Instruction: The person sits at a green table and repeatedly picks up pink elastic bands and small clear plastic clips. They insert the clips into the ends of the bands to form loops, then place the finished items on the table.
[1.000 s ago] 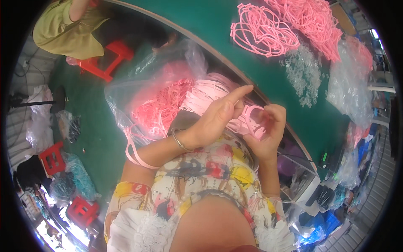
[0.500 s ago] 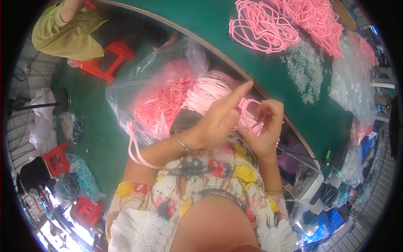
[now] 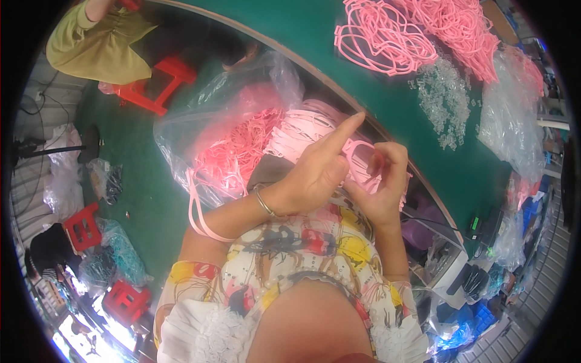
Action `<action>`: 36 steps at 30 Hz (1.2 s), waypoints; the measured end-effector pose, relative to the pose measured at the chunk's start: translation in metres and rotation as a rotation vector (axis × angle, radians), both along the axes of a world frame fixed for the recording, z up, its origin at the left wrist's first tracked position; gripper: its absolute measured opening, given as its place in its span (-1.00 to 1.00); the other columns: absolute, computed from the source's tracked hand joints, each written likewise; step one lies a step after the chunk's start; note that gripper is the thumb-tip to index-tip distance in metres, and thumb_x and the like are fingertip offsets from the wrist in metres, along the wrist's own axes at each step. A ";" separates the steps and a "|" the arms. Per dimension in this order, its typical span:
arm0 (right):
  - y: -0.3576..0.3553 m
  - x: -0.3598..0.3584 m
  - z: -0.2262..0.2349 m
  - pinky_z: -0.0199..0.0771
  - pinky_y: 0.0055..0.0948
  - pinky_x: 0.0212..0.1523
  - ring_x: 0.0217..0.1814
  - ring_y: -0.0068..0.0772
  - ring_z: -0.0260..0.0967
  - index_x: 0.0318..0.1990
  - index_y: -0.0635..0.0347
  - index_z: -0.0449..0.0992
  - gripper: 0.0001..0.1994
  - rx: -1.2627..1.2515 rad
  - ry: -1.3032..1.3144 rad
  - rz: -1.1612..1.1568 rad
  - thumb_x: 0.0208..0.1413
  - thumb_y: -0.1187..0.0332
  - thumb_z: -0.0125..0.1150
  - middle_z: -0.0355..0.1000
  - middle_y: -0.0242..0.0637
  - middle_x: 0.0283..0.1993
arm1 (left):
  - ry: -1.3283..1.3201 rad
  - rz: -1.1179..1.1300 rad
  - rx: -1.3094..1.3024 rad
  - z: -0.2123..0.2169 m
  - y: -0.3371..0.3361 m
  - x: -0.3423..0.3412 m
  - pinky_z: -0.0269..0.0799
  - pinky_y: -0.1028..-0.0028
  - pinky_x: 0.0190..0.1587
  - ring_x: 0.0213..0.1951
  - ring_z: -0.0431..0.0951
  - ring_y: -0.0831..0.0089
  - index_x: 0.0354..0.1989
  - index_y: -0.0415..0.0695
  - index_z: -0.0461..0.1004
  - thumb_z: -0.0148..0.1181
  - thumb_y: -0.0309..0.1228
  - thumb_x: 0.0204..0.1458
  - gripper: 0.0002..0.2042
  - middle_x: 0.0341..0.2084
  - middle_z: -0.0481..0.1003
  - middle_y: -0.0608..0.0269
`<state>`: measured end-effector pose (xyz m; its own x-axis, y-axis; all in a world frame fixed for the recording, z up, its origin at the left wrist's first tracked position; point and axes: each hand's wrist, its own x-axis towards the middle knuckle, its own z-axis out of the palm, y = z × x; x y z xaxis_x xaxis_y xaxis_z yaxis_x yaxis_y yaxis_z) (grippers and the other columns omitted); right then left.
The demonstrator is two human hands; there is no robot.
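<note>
My left hand (image 3: 315, 175) has its index finger stretched out, while its thumb presses in by one side of a narrow pink strap (image 3: 357, 145). Opposite it, my right hand (image 3: 387, 184) pinches the same strap, which bows into a small loop between the two hands; the ends are hidden behind the fingers. Another pink strap loop (image 3: 196, 212) hangs over my left forearm, below a metal bangle (image 3: 264, 201). Beneath the hands, a bundle of pale pink straps (image 3: 296, 136) lies on my lap, partly covered by them.
A clear plastic bag (image 3: 172, 142) of pink straps sits left of my lap. The green table (image 3: 315, 30) curves ahead, bearing heaped pink cords (image 3: 387, 42), small clear plastic pieces (image 3: 445, 106) and plastic wrapping (image 3: 511, 115). A person in a yellow-green top (image 3: 100, 48) is near a red stool (image 3: 157, 88).
Both hands keep nearly the same pose on the strap, with only slight finger movement. The whole view has shifted a little.
</note>
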<state>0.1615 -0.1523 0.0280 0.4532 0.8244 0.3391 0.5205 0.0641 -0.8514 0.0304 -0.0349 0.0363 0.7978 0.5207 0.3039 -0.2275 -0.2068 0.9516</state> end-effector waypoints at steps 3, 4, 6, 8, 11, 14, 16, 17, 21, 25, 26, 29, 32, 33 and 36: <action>0.001 -0.007 0.005 0.18 -0.51 -0.42 -0.36 -0.48 0.12 -0.05 0.22 0.31 -0.33 -0.080 -0.084 -0.020 -0.41 0.31 0.53 0.19 -0.29 -0.20 | 0.116 -0.045 -0.094 0.009 0.002 -0.002 0.22 0.38 0.12 0.11 0.31 0.25 0.25 -0.37 0.06 -0.23 -0.08 0.21 -0.39 0.12 0.27 -0.09; 0.001 -0.009 0.008 0.18 -0.51 -0.43 -0.36 -0.47 0.12 -0.05 0.22 0.31 -0.33 -0.114 -0.122 -0.031 -0.41 0.32 0.53 0.20 -0.28 -0.20 | 0.169 -0.073 -0.146 0.011 0.003 -0.003 0.25 0.39 0.10 0.07 0.35 0.28 0.24 -0.35 0.09 -0.16 -0.15 0.21 -0.44 0.07 0.31 -0.06; 0.004 -0.007 0.010 0.22 -0.48 -0.41 -0.33 -0.41 0.15 -0.04 0.22 0.31 -0.33 -0.090 -0.222 -0.022 -0.41 0.33 0.53 0.23 -0.24 -0.18 | 0.218 -0.057 -0.233 0.010 0.002 0.000 0.28 0.42 0.03 -0.04 0.39 0.36 0.16 -0.32 0.21 -0.10 -0.30 0.19 -0.57 -0.04 0.36 0.04; 0.005 -0.004 0.014 0.28 -0.43 -0.38 -0.28 -0.34 0.20 -0.03 0.22 0.31 -0.32 -0.090 -0.272 -0.004 -0.39 0.34 0.52 0.25 -0.20 -0.16 | 0.194 -0.012 -0.222 0.003 0.001 0.003 0.31 0.45 -0.03 -0.12 0.42 0.41 0.06 -0.29 0.31 -0.08 -0.39 0.18 -0.67 -0.13 0.40 0.11; 0.009 -0.003 0.020 0.35 -0.33 -0.30 -0.19 -0.20 0.26 0.00 0.24 0.29 -0.34 -0.092 -0.292 0.036 -0.35 0.37 0.48 0.27 -0.13 -0.13 | 0.069 0.094 -0.095 -0.014 0.002 0.009 0.34 0.48 -0.09 -0.17 0.43 0.45 -0.08 -0.29 0.42 -0.09 -0.43 0.20 -0.76 -0.21 0.43 0.17; 0.015 -0.009 0.021 0.37 -0.25 -0.23 -0.13 -0.07 0.30 0.02 0.27 0.28 -0.38 -0.077 -0.327 0.043 -0.28 0.42 0.41 0.27 -0.07 -0.12 | 0.022 0.114 -0.089 -0.015 -0.003 0.016 0.34 0.48 -0.10 -0.17 0.45 0.42 -0.16 -0.30 0.47 -0.08 -0.43 0.20 -0.78 -0.22 0.45 0.16; 0.020 -0.011 0.019 0.37 -0.22 -0.20 -0.10 -0.01 0.31 0.02 0.28 0.27 -0.42 -0.101 -0.314 0.041 -0.24 0.45 0.35 0.27 -0.04 -0.13 | 0.043 0.074 -0.127 -0.013 -0.003 0.015 0.34 0.46 -0.11 -0.19 0.46 0.38 -0.15 -0.30 0.47 -0.06 -0.43 0.19 -0.78 -0.22 0.46 0.12; 0.022 -0.012 0.024 0.38 -0.24 -0.19 -0.14 0.00 0.33 0.03 0.26 0.27 -0.45 -0.141 -0.325 0.034 -0.21 0.49 0.29 0.29 -0.04 -0.14 | 0.044 0.116 -0.044 -0.015 -0.003 0.015 0.34 0.46 -0.12 -0.21 0.47 0.36 -0.17 -0.30 0.47 -0.04 -0.43 0.19 -0.79 -0.24 0.46 0.11; 0.019 -0.004 0.034 0.40 -0.28 -0.22 -0.20 -0.04 0.36 -0.04 0.24 0.34 -0.52 -0.249 -0.373 0.065 -0.23 0.50 0.27 0.31 -0.08 -0.16 | 0.094 0.272 0.387 -0.027 0.011 0.014 0.34 0.46 -0.24 -0.31 0.47 0.30 -0.25 -0.27 0.47 0.00 -0.41 0.16 -0.82 -0.36 0.46 0.12; 0.009 0.013 0.045 0.40 -0.34 -0.26 -0.25 -0.16 0.38 -0.16 0.26 0.41 -0.61 -0.306 -0.365 0.148 -0.26 0.48 0.28 0.33 -0.12 -0.22 | 0.294 0.192 0.108 -0.026 0.022 0.006 0.32 0.32 -0.28 -0.34 0.44 0.22 -0.42 -0.23 0.46 -0.04 -0.33 0.18 -0.75 -0.44 0.47 0.13; 0.006 0.018 0.047 0.40 -0.37 -0.27 -0.26 -0.21 0.38 -0.19 0.27 0.42 -0.64 -0.298 -0.360 0.170 -0.26 0.47 0.29 0.33 -0.15 -0.24 | 0.364 0.126 -0.068 -0.027 0.025 0.004 0.32 0.33 -0.27 -0.35 0.44 0.26 -0.43 -0.23 0.46 -0.04 -0.33 0.18 -0.74 -0.45 0.47 0.13; 0.000 0.030 0.057 0.35 -0.49 -0.28 -0.28 -0.40 0.34 -0.21 0.28 0.43 -0.65 -0.335 -0.106 0.231 -0.26 0.46 0.29 0.32 -0.25 -0.29 | 0.174 -0.140 -0.464 -0.027 0.026 0.015 0.31 0.49 -0.22 -0.36 0.39 0.54 -0.47 -0.21 0.44 -0.03 -0.28 0.20 -0.71 -0.47 0.43 0.36; -0.005 0.044 0.062 0.30 -0.57 -0.27 -0.28 -0.51 0.29 -0.21 0.27 0.42 -0.66 -0.353 0.024 0.228 -0.25 0.47 0.28 0.30 -0.31 -0.29 | 0.132 -0.434 -0.704 -0.026 0.021 0.032 0.27 0.63 -0.17 -0.29 0.37 0.65 -0.45 -0.17 0.42 0.01 -0.21 0.20 -0.71 -0.42 0.44 0.44; -0.005 0.045 0.065 0.28 -0.58 -0.27 -0.28 -0.50 0.28 -0.22 0.28 0.42 -0.67 -0.326 0.055 0.217 -0.25 0.48 0.27 0.31 -0.29 -0.29 | 0.182 -0.542 -0.708 -0.029 0.021 0.037 0.27 0.63 -0.16 -0.28 0.38 0.66 -0.44 -0.16 0.42 0.01 -0.21 0.20 -0.71 -0.40 0.45 0.43; -0.014 0.053 0.069 0.27 -0.56 -0.27 -0.28 -0.46 0.28 -0.23 0.28 0.42 -0.66 -0.279 0.069 0.221 -0.27 0.47 0.27 0.31 -0.28 -0.29 | 0.238 -0.670 -0.678 -0.025 0.019 0.043 0.33 0.60 -0.24 -0.35 0.42 0.67 -0.40 -0.14 0.43 0.04 -0.22 0.19 -0.75 -0.43 0.48 0.39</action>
